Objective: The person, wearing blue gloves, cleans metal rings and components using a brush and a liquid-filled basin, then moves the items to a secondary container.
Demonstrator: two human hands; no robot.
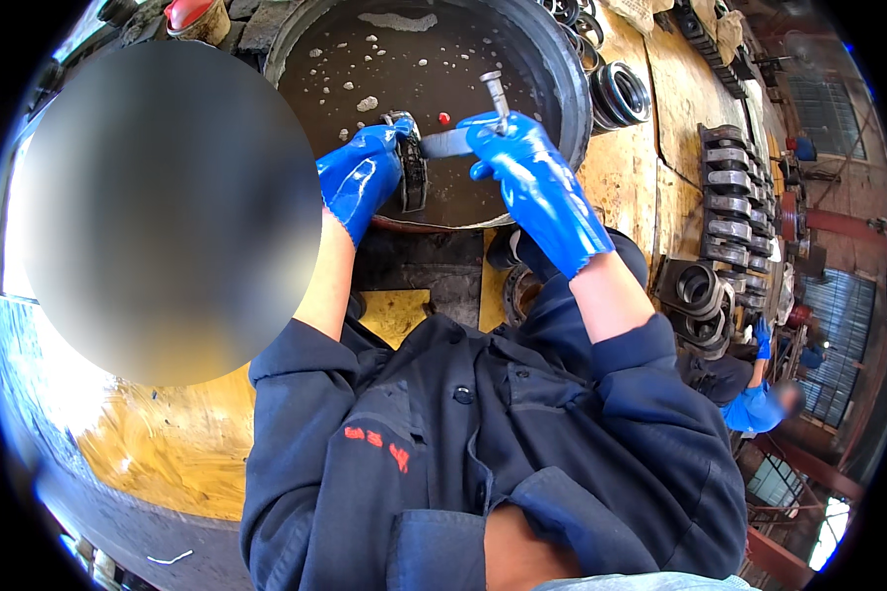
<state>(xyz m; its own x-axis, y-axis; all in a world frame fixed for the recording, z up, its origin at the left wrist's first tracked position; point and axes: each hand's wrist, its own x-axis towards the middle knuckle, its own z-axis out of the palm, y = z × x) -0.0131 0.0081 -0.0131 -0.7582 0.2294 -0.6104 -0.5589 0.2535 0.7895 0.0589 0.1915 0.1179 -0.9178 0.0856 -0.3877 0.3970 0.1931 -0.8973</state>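
Note:
My left hand (362, 174), in a wet blue glove, grips a dark, greasy metal ring (413, 177) by its upper side. The ring stands on edge over the near part of a round tub (579, 118) of murky brown liquid. My right hand (517, 158), gloved the same way, is closed around a flat-bladed scraper (446, 146). The blade points left and its tip meets or nearly meets the ring. A metal rod (496, 94) with a wider end rises from the same fist; whether it belongs to the scraper I cannot tell.
Black rings (621, 95) stand right of the tub on the yellow worktop (626, 163). Farther right lie a crankshaft-like part (729, 202) and a metal housing (698, 295). A person in blue (754, 406) is at the far right. A blurred patch hides the left.

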